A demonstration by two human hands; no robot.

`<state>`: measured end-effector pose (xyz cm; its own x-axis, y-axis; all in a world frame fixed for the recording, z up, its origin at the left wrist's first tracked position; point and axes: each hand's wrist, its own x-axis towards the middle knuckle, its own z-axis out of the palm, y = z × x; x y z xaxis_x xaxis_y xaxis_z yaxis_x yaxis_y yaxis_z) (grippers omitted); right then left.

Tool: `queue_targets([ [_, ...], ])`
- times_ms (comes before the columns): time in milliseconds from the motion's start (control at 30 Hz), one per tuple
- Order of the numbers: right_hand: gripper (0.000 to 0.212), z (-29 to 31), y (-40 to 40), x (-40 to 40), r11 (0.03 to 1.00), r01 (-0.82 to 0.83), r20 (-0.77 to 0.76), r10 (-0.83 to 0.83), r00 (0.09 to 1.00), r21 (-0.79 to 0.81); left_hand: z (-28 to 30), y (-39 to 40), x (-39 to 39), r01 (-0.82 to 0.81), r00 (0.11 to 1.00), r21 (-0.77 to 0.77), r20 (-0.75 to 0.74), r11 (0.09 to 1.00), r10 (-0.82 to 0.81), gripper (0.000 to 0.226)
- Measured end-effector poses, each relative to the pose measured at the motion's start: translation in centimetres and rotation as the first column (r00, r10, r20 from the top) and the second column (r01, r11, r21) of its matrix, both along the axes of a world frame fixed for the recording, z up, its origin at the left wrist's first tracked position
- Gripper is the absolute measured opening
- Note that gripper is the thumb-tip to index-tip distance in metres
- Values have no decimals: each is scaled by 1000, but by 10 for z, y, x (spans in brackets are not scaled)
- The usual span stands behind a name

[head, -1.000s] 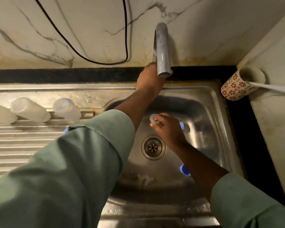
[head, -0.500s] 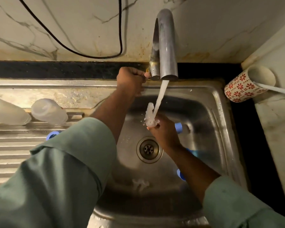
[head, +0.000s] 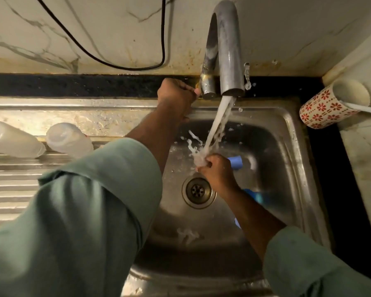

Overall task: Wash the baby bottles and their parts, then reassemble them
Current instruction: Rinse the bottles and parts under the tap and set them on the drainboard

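Observation:
Water pours from the steel tap [head: 227, 50] into the sink [head: 287, 133]. My right hand [head: 216, 170] pinches a small clear bottle part [head: 199, 158], probably a nipple, under the stream above the drain. My left hand [head: 176, 95] grips the tap handle at the base of the tap. Two clear baby bottles [head: 69, 139] [head: 11, 140] lie on their sides on the ribbed drainboard at the left. Blue bottle rings lie in the basin: one [head: 236, 161] behind my right hand, another [head: 255, 195] partly hidden by my right forearm.
A red-flowered mug [head: 323, 108] lies tilted on the black counter at the right with a white handle sticking out of it. A black cable [head: 124, 65] loops across the marble wall. The drain [head: 198, 190] sits mid-basin. My green left sleeve hides much of the drainboard.
The water started running a second ago. My left hand slid left from behind the spout onto the handle. My right hand keeps the clear part under the stream, which now splashes harder.

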<state>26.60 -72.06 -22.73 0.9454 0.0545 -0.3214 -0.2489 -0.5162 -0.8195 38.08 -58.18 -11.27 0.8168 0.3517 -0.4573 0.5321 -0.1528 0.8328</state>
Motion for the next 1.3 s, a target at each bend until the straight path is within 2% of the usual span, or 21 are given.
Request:
queue_targets([
  [100,14,1,-3,2,999,13,-22,-13,1000,41,-3,-1,-1,26,999,31,17,999,-27,20],
  [167,26,3,-4,2,996,3,-112,8,994,91,-2,0,-3,28,1000,22,13,999,-28,20],
  [200,33,5,-5,4,995,10,-103,0,995,97,-1,0,-3,34,999,15,11,999,-35,19],
  [333,30,12,-6,17,995,8,-4,-8,1000,-99,1,2,-3,50,999,-2,1,999,-50,18],
  [433,12,13,-1,22,989,-44,-31,40,999,-142,1,-1,-5,56,998,18,10,998,-56,20],
  [533,12,16,6,28,981,-70,-102,52,993,-179,0,0,-5,52,999,13,6,999,-53,19],
  [633,17,15,8,30,971,-93,-109,71,991,-218,1,1,-4,65,998,-2,-14,998,-65,14],
  [700,25,17,9,32,943,-120,-116,88,989,-310,2,2,-4,67,998,-4,-17,998,-67,13],
  [833,43,21,12,35,797,-236,-118,206,971,-555,2,2,-4,64,998,-11,-19,998,-64,15],
  [967,19,17,4,30,792,-330,-5,382,924,-515,1,1,-4,62,998,-14,-23,998,-63,16],
  [1033,11,11,2,27,897,-289,26,316,949,-334,1,1,-3,53,998,-21,-23,998,-54,15],
  [1100,14,9,3,25,976,-187,-23,186,982,-115,1,1,-3,59,998,-20,-22,998,-59,13],
  [1133,14,7,3,24,980,-169,-25,167,986,-101,0,2,-3,64,998,-16,-23,998,-64,13],
  [1200,18,4,2,23,961,-186,2,190,982,-205,0,2,-3,67,997,-14,-26,998,-67,12],
  [1300,34,4,4,24,937,-134,82,168,982,-323,0,2,-2,66,997,-14,-30,998,-66,12],
])
